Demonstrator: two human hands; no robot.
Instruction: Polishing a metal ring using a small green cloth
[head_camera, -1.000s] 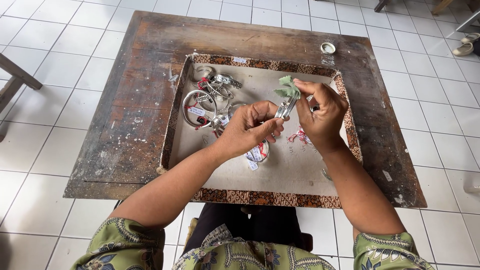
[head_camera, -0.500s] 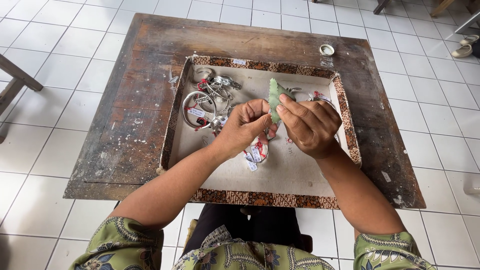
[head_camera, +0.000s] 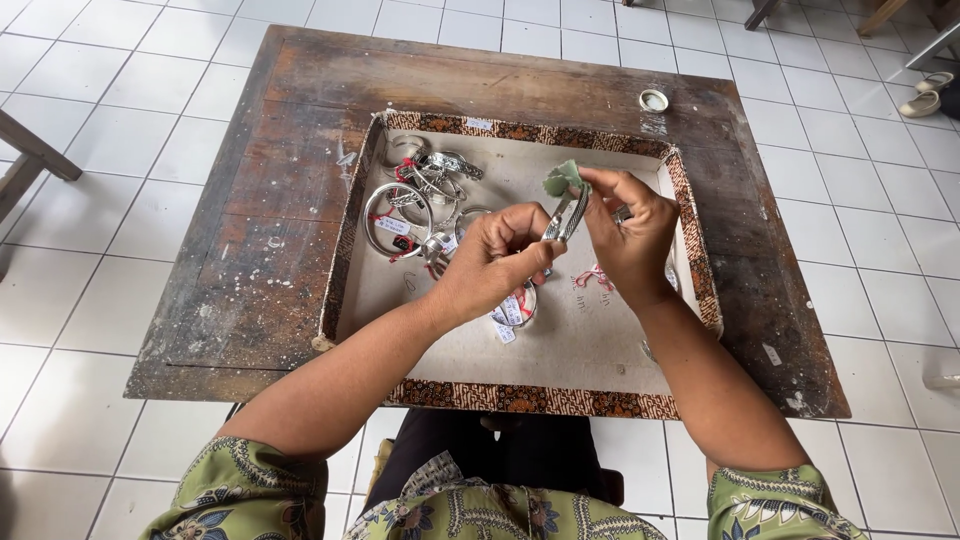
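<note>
Above a shallow tray (head_camera: 560, 400) with a patterned brown rim, my left hand (head_camera: 495, 260) grips a silver bangle (head_camera: 566, 217) by its lower end. Against the top of that bangle my right hand (head_camera: 630, 235) presses a small pale green cloth (head_camera: 562, 179), pinched between thumb and fingers. More silver bangles (head_camera: 410, 200) with red thread and white tags lie piled in the tray's far left corner. Other tagged pieces (head_camera: 512, 310) rest on the tray floor under my left hand.
The tray sits on a worn dark wooden table (head_camera: 270, 250) over a white tiled floor. A small round white lid (head_camera: 654, 100) lies near the table's far edge. A wooden leg (head_camera: 35, 155) stands at the left, and sandals (head_camera: 925, 95) lie at the far right.
Both hands have shifted slightly right and away from me. The green cloth has slid up to the bangle's top end, and the bangle now shows more fully between the hands.
</note>
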